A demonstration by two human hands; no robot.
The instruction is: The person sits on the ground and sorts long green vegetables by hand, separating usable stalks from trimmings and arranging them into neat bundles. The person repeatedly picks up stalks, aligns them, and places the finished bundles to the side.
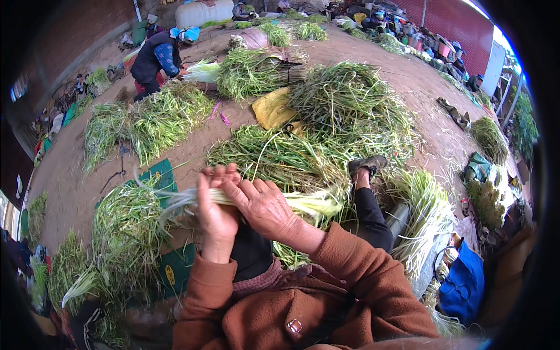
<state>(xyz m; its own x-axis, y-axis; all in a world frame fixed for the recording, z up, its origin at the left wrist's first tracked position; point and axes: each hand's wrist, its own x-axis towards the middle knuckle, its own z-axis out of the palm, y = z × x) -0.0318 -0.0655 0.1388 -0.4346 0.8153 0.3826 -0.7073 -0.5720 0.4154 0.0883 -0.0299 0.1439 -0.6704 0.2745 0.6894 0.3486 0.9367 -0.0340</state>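
A bundle of pale yellow-white leafy stalks (311, 203), probably chives, lies crosswise in both my hands above my lap. My left hand (218, 221) cups it from below, with thumb and fingers upright around the whitish end, where the thin tips look blurred by motion. Close beside it, my right hand (264, 212) grips the middle of the bundle from above, and the yellowish end sticks out to the right. Just beyond my hands, a heap of long green leaves (280, 155) covers the ground. More pale stalks (422, 218) are piled at my right.
Green leaf heaps lie at the left (127, 236) and ahead (350, 100), beside a yellow sack (273, 108). My outstretched shoe (368, 165) touches the leaves. A blue bag (461, 282) sits at the right. A co-worker (153, 61) bends over stalks at the far left.
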